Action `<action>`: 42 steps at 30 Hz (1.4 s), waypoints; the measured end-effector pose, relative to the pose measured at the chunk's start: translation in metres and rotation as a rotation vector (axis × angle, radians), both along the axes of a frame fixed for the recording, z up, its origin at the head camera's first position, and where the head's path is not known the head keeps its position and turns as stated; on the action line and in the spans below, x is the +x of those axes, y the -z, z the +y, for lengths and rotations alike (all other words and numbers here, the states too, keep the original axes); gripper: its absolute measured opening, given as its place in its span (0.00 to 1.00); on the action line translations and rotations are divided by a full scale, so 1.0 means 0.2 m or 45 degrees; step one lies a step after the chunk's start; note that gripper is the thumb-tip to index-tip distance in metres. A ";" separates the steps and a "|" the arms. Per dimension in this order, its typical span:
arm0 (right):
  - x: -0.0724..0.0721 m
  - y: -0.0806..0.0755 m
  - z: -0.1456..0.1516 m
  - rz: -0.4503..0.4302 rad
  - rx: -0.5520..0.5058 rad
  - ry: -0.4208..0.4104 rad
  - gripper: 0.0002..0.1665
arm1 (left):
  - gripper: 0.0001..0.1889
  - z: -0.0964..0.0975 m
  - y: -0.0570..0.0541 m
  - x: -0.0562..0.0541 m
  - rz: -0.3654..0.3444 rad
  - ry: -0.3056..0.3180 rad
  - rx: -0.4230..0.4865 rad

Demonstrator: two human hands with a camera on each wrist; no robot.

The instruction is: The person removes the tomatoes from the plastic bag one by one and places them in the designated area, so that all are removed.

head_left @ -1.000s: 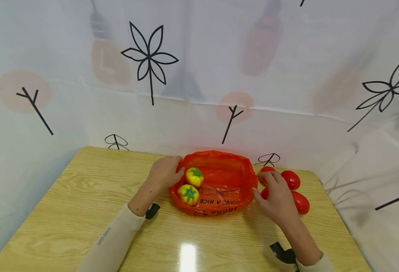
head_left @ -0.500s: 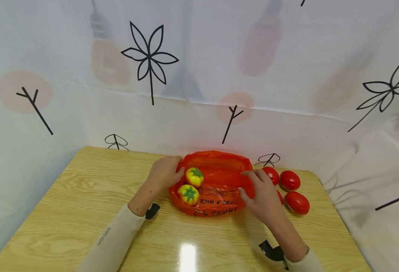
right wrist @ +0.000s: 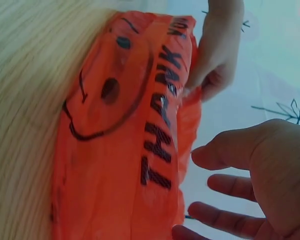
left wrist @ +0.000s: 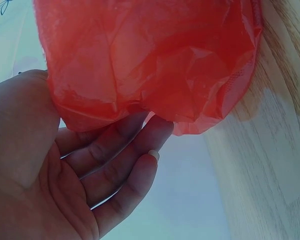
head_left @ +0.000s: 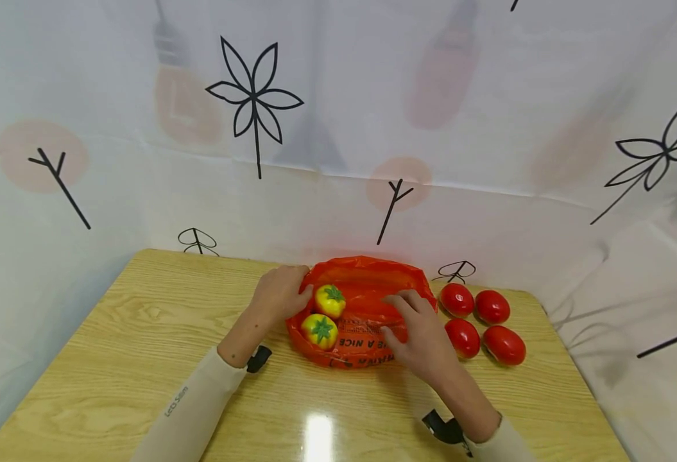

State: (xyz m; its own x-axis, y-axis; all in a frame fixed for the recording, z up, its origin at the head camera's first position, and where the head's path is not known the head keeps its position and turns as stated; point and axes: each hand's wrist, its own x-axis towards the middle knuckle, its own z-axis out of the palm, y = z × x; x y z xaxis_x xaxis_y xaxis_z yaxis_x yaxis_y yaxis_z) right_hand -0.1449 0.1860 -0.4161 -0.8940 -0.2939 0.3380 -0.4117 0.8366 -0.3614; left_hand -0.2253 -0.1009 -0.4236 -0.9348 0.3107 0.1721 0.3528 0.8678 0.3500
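A red plastic bag [head_left: 363,262] lies with its mouth spread wide near the back of the table. My left hand [head_left: 280,292] grips the bag's left rim. In the left wrist view, its fingers [left wrist: 112,172] curl up against the red plastic and the thumb is partly hidden. Inside the bag at the left are two yellow toy fruits [head_left: 330,301] with green leafy tops. Over the bag's right half hovers my right hand [head_left: 425,337], fingers apart and loosely bent. The right wrist view shows nothing between its fingers [right wrist: 225,217], beside the bag's printed wall [right wrist: 115,165].
Several glossy red oval toy fruits [head_left: 492,306] sit to the right of the bag. The wooden table [head_left: 159,314] reaches back to a pale cloth [head_left: 326,115] with plant drawings. Light glares off the table [head_left: 319,436] near the front.
My right hand has moved left, from the bag's right rim beside the red fruits to over the bag's mouth, uncovering the red fruits. The left hand has stayed put.
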 end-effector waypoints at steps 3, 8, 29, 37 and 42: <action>0.00 0.00 -0.03 -0.002 0.007 -0.026 0.30 | 0.09 0.00 0.00 0.00 0.009 -0.002 0.003; 0.00 0.01 -0.07 -0.013 0.017 -0.063 0.30 | 0.08 0.00 0.00 0.00 0.008 -0.002 0.004; -0.04 0.01 -0.21 -0.096 0.023 -0.255 0.30 | 0.09 0.00 -0.01 0.01 0.023 0.009 -0.002; -0.03 0.01 -0.30 -0.112 -0.005 -0.301 0.28 | 0.10 0.00 0.00 0.01 0.031 0.008 -0.015; -0.04 0.02 -0.34 -0.116 0.001 -0.315 0.28 | 0.10 0.00 0.00 0.01 0.044 0.013 -0.016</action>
